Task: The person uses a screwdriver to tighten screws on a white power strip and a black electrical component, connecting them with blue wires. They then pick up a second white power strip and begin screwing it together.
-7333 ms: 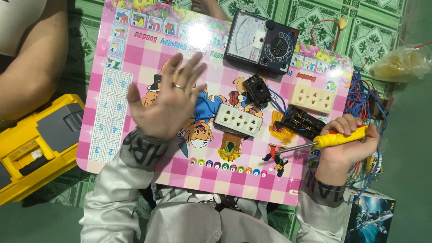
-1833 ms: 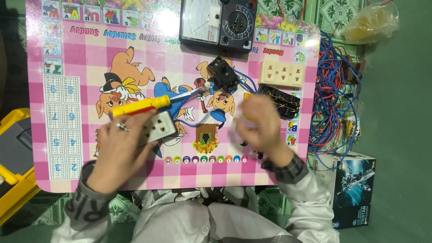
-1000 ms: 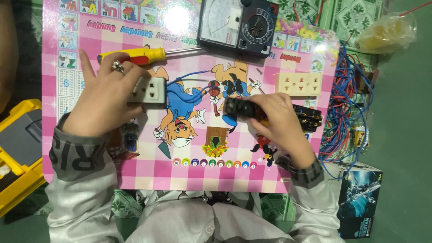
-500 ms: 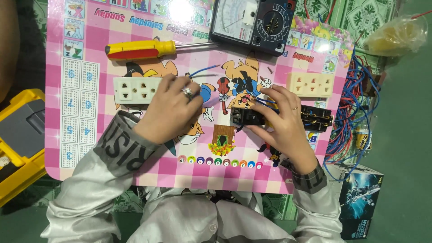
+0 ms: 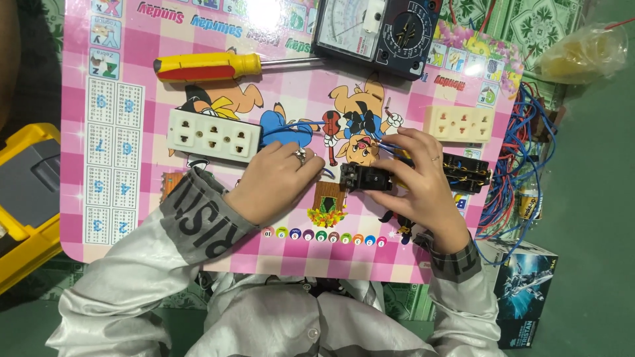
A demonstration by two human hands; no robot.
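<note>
Black switch module [image 5: 366,177] held near middle of pink surface [image 5: 132,218], just above it. Judged light, rigid plastic, trailing thin wires; best gripped by side edges. Right hand [image 5: 417,182] curled around its right end, fingers closed. Left hand [image 5: 278,182] loosely curled, fingertips at its left edge; contact possibly only touching.

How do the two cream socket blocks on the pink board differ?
The left socket block looks longer and lies slightly tilted beside the left hand; the right socket block looks shorter, lies nearly level, and sits apart above the right hand. Both are cream, face up, on the pink board.
</note>
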